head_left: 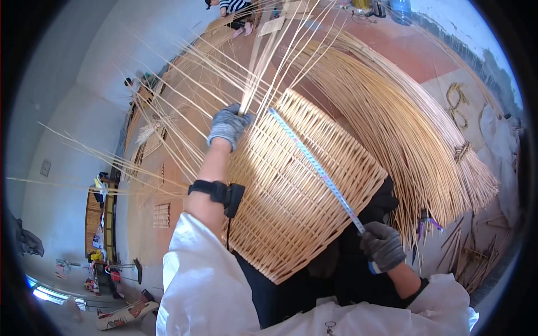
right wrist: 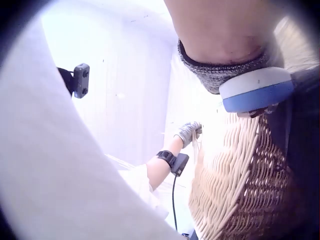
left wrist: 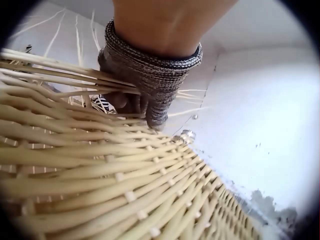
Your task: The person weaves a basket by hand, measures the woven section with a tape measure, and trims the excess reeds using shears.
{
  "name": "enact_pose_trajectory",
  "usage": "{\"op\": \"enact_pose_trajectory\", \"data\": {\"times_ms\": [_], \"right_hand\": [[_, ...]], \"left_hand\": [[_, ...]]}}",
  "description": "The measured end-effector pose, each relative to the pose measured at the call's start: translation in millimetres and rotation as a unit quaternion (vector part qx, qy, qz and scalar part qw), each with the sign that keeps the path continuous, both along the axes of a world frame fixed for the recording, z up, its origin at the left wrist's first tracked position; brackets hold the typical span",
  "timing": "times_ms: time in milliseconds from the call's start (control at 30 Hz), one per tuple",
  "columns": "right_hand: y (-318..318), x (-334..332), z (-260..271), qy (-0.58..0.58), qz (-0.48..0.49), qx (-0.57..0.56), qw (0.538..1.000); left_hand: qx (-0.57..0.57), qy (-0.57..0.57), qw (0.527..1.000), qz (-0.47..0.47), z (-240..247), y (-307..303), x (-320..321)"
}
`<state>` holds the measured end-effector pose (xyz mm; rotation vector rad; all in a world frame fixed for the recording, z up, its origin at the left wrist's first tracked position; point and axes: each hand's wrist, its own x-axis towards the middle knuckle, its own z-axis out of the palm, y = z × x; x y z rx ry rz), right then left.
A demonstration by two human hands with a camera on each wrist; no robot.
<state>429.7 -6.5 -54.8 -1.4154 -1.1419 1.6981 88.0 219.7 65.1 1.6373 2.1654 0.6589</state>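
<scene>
A woven wicker basket (head_left: pixel 263 196) lies tilted across the person's lap, with long loose rods (head_left: pixel 190 106) fanning out from its far edge. At that edge the gloved left hand (head_left: pixel 228 124) grips a bunch of these rods; in the left wrist view the rods (left wrist: pixel 75 75) pass into its curled fingers. The gloved right hand (head_left: pixel 382 246) holds a tape measure near the basket's close corner. Its blade (head_left: pixel 314 159) stretches diagonally over the woven side to the far edge. In the right wrist view the white and blue tape case (right wrist: pixel 257 90) shows beneath the hand.
A large bundle of wicker rods (head_left: pixel 386 117) lies along the right. Short offcuts (head_left: pixel 476 255) and a purple-handled tool (head_left: pixel 428 225) are on the floor at the lower right. Another person (head_left: pixel 238 8) sits at the back. A wooden chair (head_left: pixel 94 218) stands at the left wall.
</scene>
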Motion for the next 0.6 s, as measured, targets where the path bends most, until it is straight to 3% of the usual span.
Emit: {"op": "enact_pose_trajectory", "data": {"times_ms": [33, 100, 167, 267, 367, 433, 533, 600], "right_hand": [[2.8, 7.3, -1.4, 0.038, -0.003, -0.01, 0.999], [1.3, 17.9, -7.8, 0.115, -0.011, -0.034, 0.993], [4.8, 17.0, -8.9, 0.09, -0.003, -0.013, 0.996], [20.2, 11.5, -1.5, 0.057, 0.027, 0.0, 0.998], [32.7, -1.7, -1.0, 0.084, 0.04, -0.029, 0.995], [31.2, -3.4, -11.0, 0.079, 0.047, -0.101, 0.991], [5.0, -5.9, -22.3, -0.093, 0.064, 0.066, 0.991], [-2.6, -5.0, -26.2, -0.215, 0.089, 0.186, 0.955]], "left_hand": [[0.044, 0.157, 0.987, -0.015, -10.7, 13.2, 4.1], [-0.022, 0.217, 0.976, -0.004, 0.4, 14.5, 22.7], [-0.053, 0.294, 0.954, 0.02, 17.8, 4.3, 42.8], [0.004, -0.042, 0.999, 0.022, 10.3, -14.8, 4.2], [0.061, -0.146, 0.987, -0.028, 12.3, -48.9, -18.8], [0.031, -0.109, 0.994, 0.003, 23.6, -55.5, -4.1], [0.01, -0.081, 0.996, -0.021, 6.4, -44.0, -16.3], [0.015, -0.076, 0.994, -0.081, -6.3, -44.6, -1.1]]}}
